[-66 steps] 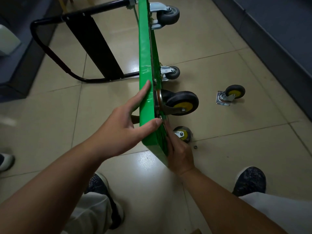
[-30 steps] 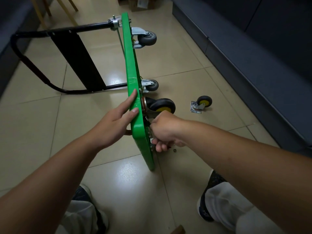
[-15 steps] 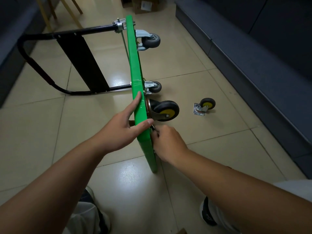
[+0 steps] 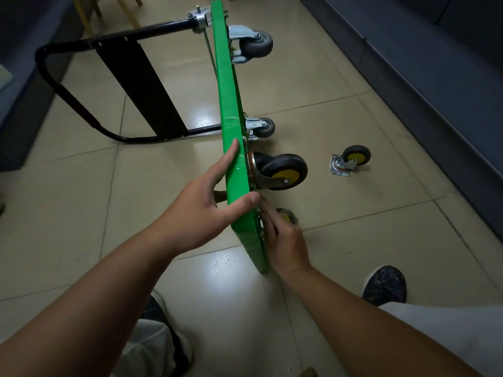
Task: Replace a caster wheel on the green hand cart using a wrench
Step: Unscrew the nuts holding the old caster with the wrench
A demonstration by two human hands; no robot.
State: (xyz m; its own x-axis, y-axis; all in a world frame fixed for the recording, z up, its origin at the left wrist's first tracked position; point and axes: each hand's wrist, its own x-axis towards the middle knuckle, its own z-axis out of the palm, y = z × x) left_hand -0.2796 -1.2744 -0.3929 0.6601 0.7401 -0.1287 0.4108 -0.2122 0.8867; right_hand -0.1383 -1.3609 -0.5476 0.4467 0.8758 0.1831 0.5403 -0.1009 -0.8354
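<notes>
The green hand cart (image 4: 230,104) stands on its side edge on the tiled floor, underside facing right. My left hand (image 4: 201,213) grips the deck's upper edge, thumb over the rim. A black caster with a yellow hub (image 4: 283,172) sits on the underside just past that hand. My right hand (image 4: 285,240) reaches to the lower corner of that caster's mounting plate, fingers pinched on a thin metal tool (image 4: 261,208) at the plate. Another yellow-hubbed wheel (image 4: 287,216) shows blurred behind my right fingers. A loose caster (image 4: 351,160) lies on the floor to the right.
Two grey casters (image 4: 257,44) (image 4: 265,127) are fixed at the cart's far end. The black folding handle (image 4: 81,112) lies flat on the floor to the left. A dark cabinet base (image 4: 435,91) runs along the right. My shoe (image 4: 385,284) is at the lower right.
My right hand has gone from a closed fist below the caster to pinched fingers at the plate's lower corner. My left hand has kept its grip on the deck edge.
</notes>
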